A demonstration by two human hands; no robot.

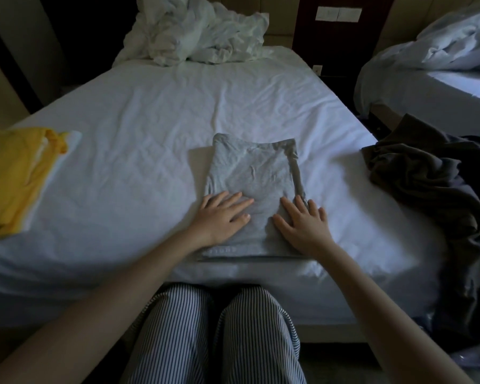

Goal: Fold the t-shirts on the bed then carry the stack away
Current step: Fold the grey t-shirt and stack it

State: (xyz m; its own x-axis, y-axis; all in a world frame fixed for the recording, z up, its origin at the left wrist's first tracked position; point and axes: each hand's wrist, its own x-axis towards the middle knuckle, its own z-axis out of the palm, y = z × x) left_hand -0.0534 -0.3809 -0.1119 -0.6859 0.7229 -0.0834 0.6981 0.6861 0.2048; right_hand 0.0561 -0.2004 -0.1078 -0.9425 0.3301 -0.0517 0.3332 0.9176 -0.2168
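Note:
A grey t-shirt [254, 173] lies folded into a narrow rectangle near the front edge of the white bed [150, 128]. My left hand [222, 214] rests flat on its near left part, fingers straight. My right hand [302, 221] presses flat on its near right part, fingers spread. A yellow t-shirt [14, 176] lies folded at the bed's left edge. A dark grey t-shirt [432, 184] lies crumpled on the bed's right corner and hangs over the side.
A rumpled white duvet and pillow [200, 31] are heaped at the head of the bed. A second bed [438, 67] with bedding stands to the right across a narrow gap. My striped trouser legs [214, 333] are against the bed's front.

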